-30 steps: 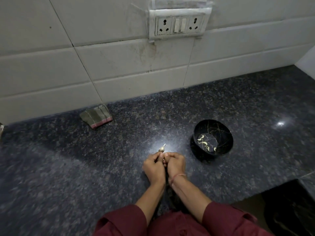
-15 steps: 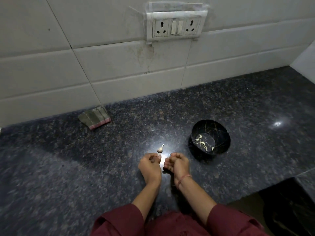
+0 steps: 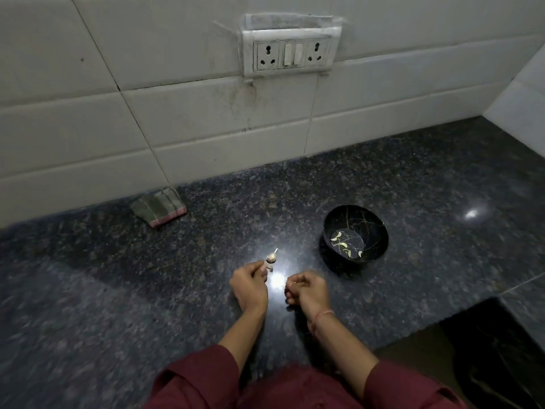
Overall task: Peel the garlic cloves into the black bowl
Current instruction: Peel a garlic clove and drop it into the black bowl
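Observation:
The black bowl (image 3: 372,218) stands on the dark granite counter (image 3: 124,290), right of centre, with several pale peeled garlic cloves (image 3: 343,245) lying inside. A small garlic bulb piece (image 3: 272,257) with a thin stem rests on the counter in a bright glare spot. My left hand (image 3: 250,287) is just below it, fingertips pinched on a small pale garlic piece (image 3: 269,267). About a hand's width to the right, my right hand (image 3: 309,290) has its fingers curled inward, below and left of the bowl. What it holds is hidden.
A folded striped cloth (image 3: 159,207) lies against the white tiled wall (image 3: 206,128) at the back left. A socket and switch panel (image 3: 290,54) is mounted on the wall above. The counter steps down to a dark lower area (image 3: 486,349) at the front right.
My two hands were pressed together over a clove a second ago. They have since pulled apart, and the left one now reaches up to the garlic bulb piece.

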